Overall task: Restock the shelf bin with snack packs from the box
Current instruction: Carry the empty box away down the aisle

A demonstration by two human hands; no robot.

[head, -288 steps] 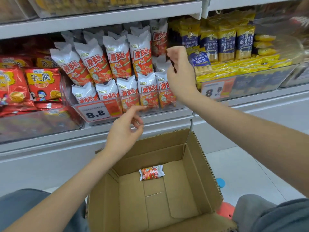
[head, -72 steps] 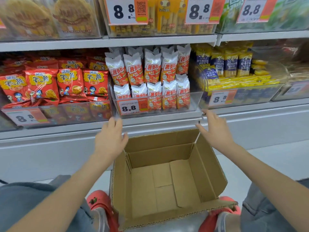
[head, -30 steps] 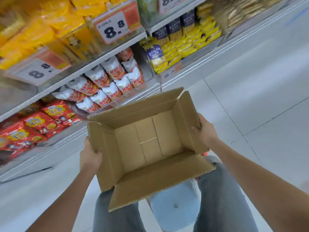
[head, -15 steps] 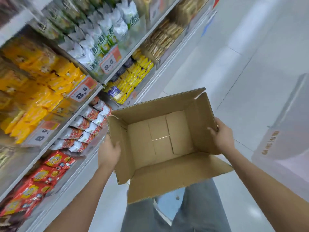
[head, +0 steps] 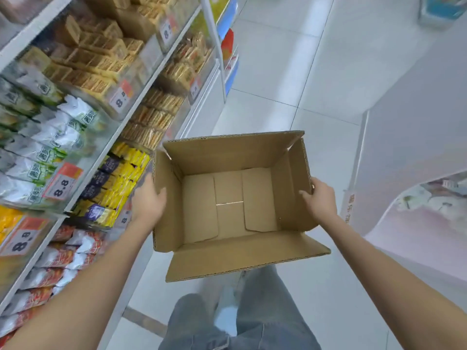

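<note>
An open brown cardboard box (head: 228, 200) is held up in front of me with nothing inside it. My left hand (head: 149, 198) grips its left wall and my right hand (head: 319, 199) grips its right wall. The red-and-white snack packs (head: 63, 258) lie in the clear shelf bin at the lower left, beside my left forearm. The bin's front and price tag are mostly hidden by the arm and the blur.
Shelves run along the left with yellow packs (head: 118, 183), white-green packs (head: 43, 147), brown cracker packs (head: 96, 59) and 8.8 price tags (head: 60, 184). White tiled floor (head: 290, 72) stretches ahead. A white-pink display unit (head: 417, 147) stands at the right. My jeans-clad legs (head: 240, 319) are below.
The last pack left the box, then both hands took its sides and lifted it. The view has turned right along the aisle, so the shelves have slid to the left.
</note>
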